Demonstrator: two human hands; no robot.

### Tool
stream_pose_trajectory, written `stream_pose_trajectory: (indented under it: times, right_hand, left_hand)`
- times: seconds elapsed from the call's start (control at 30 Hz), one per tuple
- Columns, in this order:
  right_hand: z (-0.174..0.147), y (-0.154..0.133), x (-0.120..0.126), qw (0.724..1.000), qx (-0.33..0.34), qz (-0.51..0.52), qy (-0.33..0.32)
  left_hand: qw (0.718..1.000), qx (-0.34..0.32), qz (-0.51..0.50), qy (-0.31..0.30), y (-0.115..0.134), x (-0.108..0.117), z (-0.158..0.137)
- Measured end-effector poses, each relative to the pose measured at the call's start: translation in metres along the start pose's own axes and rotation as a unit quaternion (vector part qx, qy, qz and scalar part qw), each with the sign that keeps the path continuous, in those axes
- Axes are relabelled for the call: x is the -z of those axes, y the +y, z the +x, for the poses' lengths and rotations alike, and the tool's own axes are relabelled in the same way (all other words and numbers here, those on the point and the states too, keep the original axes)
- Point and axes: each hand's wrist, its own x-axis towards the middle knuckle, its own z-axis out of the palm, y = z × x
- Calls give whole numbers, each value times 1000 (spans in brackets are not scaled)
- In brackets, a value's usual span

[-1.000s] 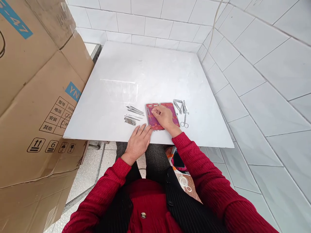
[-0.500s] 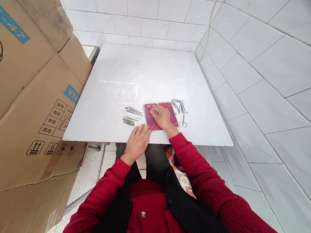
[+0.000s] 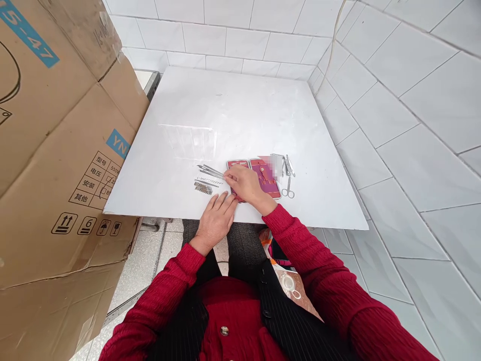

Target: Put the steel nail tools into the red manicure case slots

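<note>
A red and purple manicure case (image 3: 269,181) lies spread open on the white table. My left hand (image 3: 217,219) rests flat at the table's front edge, fingers stretched out, fingertips at the case's lower left edge. My right hand (image 3: 246,184) reaches across the case's left half and hides most of it. Its thumb and forefinger are pinched at the right ends of several slim metal tools (image 3: 210,171). Whether a tool is between them is hidden. Small scissors (image 3: 288,189) and nail clippers (image 3: 290,165) lie right of the case.
Small patterned metal pieces (image 3: 203,188) lie left of the case. The white table (image 3: 188,100) meets tiled walls at the back and right. A large cardboard box (image 3: 56,150) stands along the left side.
My right hand has moved left from over the case's middle to the slim tools' ends. My left hand stays at the case's edge. The whole view has shifted slightly.
</note>
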Motion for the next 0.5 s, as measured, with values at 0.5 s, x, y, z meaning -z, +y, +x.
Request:
stream_pose_trajectory:
  times: [0.5]
  right_hand:
    - [45,-64,-24,951,84,-237,-180]
  left_hand:
    - [1000,3,-26,8,-1,-1,-2]
